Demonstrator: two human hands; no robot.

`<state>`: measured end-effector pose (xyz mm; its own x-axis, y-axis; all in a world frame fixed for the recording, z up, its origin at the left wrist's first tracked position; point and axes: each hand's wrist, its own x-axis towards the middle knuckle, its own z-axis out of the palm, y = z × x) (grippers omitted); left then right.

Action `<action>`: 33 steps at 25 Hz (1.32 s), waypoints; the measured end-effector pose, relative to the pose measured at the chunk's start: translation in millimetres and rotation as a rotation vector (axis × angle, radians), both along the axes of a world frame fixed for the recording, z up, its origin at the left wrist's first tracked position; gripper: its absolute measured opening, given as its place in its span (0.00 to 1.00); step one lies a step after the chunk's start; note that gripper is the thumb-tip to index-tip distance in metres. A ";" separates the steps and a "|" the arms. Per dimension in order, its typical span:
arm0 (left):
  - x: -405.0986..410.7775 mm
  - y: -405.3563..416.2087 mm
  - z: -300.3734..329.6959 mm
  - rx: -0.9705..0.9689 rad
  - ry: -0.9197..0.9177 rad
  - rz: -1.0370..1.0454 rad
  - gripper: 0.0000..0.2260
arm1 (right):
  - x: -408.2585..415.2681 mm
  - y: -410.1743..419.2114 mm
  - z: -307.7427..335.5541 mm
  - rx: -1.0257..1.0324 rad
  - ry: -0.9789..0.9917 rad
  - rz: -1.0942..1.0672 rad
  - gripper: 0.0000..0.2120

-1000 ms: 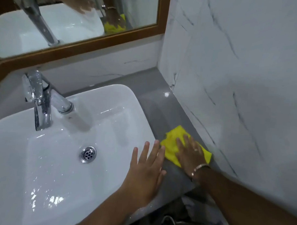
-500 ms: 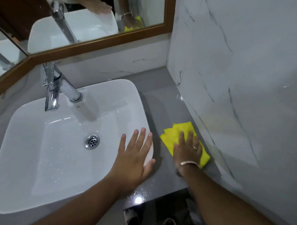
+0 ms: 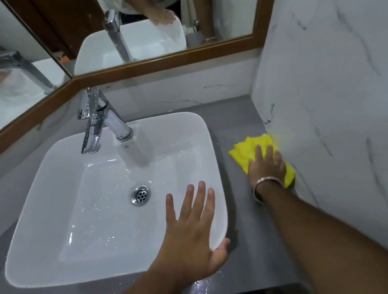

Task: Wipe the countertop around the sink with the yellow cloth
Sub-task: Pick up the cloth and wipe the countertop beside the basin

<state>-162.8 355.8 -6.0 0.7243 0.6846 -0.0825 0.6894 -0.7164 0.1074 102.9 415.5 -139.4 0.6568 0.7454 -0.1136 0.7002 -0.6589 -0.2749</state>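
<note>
Your right hand [image 3: 267,167] lies flat on the yellow cloth [image 3: 252,147], fingers [image 3: 258,151] stretched out and slightly spread, pressing down rather than gripping; nothing is pinched between them. The cloth sits on the grey bench [image 3: 238,170] in the narrow strip to the right of the sink [image 3: 182,129]. Its crumpled far edge sticks out past your fingertips, and its right edge, on the little-finger side, is against the foot of the white marbled wall [image 3: 327,90]. A strip of yellow also shows beside your wrist, next to the metal bangle [image 3: 267,182] you wear there.

Your left hand [image 3: 192,237] is open, fingers extended and apart, holding nothing. Its palm rests over the near right corner of the white basin, with the thumb hooked over the rim toward the bench and the fingertips reaching in over the bowl. The drain [image 3: 140,195] lies just to the left of those fingertips, lower in the bowl, and water droplets glint across the basin floor around it. Beyond the fingertips, at the far rim, stands the chrome tap [image 3: 95,123], its spout leaning over the bowl.

Near the heel of your left hand the bench surface shines wet. Above the splashback, the wood-framed mirror [image 3: 148,31] reflects the tap, the basin and your arms.
</note>
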 end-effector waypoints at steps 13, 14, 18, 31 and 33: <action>-3.4 3.1 -3.7 -0.017 0.003 0.046 0.43 | -31.3 -15.9 -4.4 -0.131 -0.254 0.770 0.24; -4.2 3.4 -4.1 -0.023 0.002 0.045 0.42 | -40.9 -55.6 5.4 -0.087 -0.235 0.809 0.24; -5.6 2.3 3.5 -0.035 -0.045 0.038 0.40 | -44.1 -158.3 14.8 -0.112 -0.239 0.911 0.26; -165.5 41.3 9.2 -0.044 0.111 0.150 0.38 | -114.5 -191.1 3.6 -0.085 -0.206 0.469 0.31; -167.5 42.0 7.2 -0.031 0.101 0.151 0.37 | -96.1 -194.5 10.6 -0.069 -0.158 -0.008 0.28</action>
<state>-330.4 397.8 1.2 0.6001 0.7812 -0.1720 0.7975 -0.6010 0.0527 6.8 221.0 -128.8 0.6764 0.7341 -0.0592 0.7257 -0.6781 -0.1161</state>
